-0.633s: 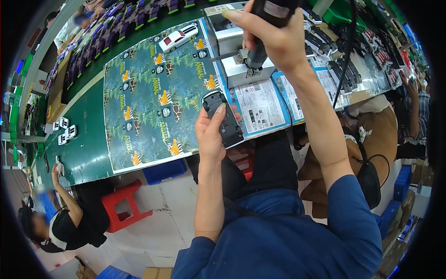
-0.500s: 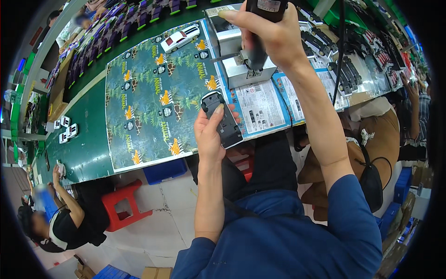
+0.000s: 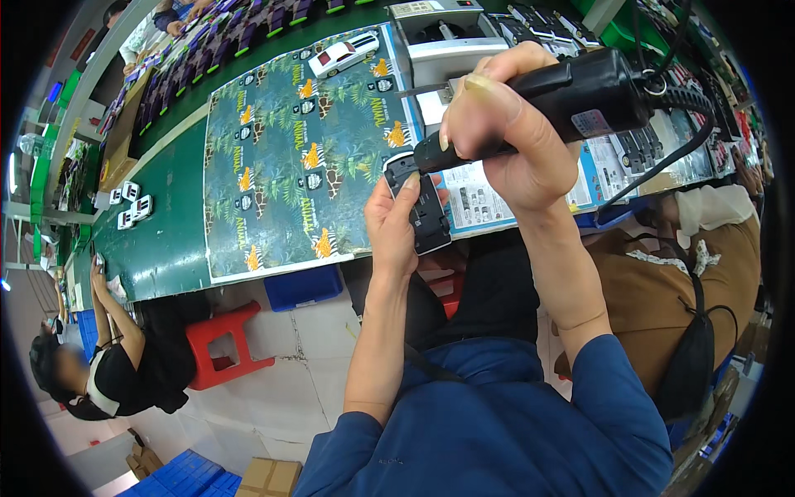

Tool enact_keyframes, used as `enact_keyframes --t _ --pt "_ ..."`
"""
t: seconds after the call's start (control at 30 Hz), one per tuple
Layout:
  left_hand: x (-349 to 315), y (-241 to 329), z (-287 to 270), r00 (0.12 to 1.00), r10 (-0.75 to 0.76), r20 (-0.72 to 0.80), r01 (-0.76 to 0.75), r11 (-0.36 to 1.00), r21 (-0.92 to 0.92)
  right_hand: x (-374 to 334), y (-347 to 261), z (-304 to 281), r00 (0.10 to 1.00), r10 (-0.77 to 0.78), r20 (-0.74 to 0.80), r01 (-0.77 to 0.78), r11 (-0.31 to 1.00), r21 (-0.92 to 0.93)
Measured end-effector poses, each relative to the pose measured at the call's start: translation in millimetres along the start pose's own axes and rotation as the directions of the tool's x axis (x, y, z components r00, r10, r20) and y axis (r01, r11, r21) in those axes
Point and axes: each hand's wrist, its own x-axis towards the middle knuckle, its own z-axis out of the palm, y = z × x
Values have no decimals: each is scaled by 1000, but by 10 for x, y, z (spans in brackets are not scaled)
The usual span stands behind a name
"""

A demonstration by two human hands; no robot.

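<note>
My left hand (image 3: 392, 228) grips a toy car (image 3: 431, 222) upside down, its black chassis facing up and the thumb pressed on it. In my right hand (image 3: 534, 153) is a black electric screwdriver (image 3: 609, 87) with a coiled cord, lying nearly level. Its nose meets or hovers just over the end of the chassis farthest from me; the bit itself is hidden. Beyond my right hand stands a silver metal box (image 3: 451, 51) with an open top, partly covered by the hand. A finished-looking white toy car (image 3: 344, 55) with dark stripes lies on the patterned sheet (image 3: 277, 178).
Several small white toy cars (image 3: 131, 205) stand on the green table (image 3: 170, 240) at left. Rows of purple parts (image 3: 199, 87) run along the back. Black chassis (image 3: 642, 149) lie at right. A red stool (image 3: 224, 344) and blue bin (image 3: 303, 287) are below. Co-workers sit on both sides.
My right hand has brought the screwdriver down from above the silver box to the toy car, tipping it from upright to nearly level. The left hand still holds the car.
</note>
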Motion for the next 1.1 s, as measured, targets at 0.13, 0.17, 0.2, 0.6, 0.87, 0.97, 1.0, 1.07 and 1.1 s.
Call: enact_keyframes --t 0.13,0.17,0.2,0.6,0.87,0.97,1.0,1.07,1.1 --pt "-64 64 -92 997 -30 73 40 989 -140 -26 4 15 996 -69 -50 74 992 102" --pt "-55 72 -155 996 -29 89 45 982 -186 -41 -38 2 991 -61 -115 78 985 157" --pt "-43 73 -178 994 -26 107 49 975 -215 -8 -91 -25 993 -58 -101 79 974 212" --pt "-111 -68 -83 989 106 104 -110 993 31 -167 -179 -34 993 -109 -40 114 977 178" --pt "-104 -103 4 976 196 96 -205 974 95 -269 -138 81 995 -75 -59 80 992 97" --pt "-90 -84 11 978 187 89 -194 977 88 -264 -81 96 996 -53 -71 61 992 109" --pt "-88 -83 8 980 178 91 -186 978 89 -262 -63 92 997 -48 -68 56 992 117" --pt "-73 -94 -12 978 179 107 -191 976 109 -257 -46 90 997 -41 -68 48 994 96" --pt "-65 -95 -21 975 181 127 -198 971 131 -256 -31 91 997 -38 -70 44 996 76"
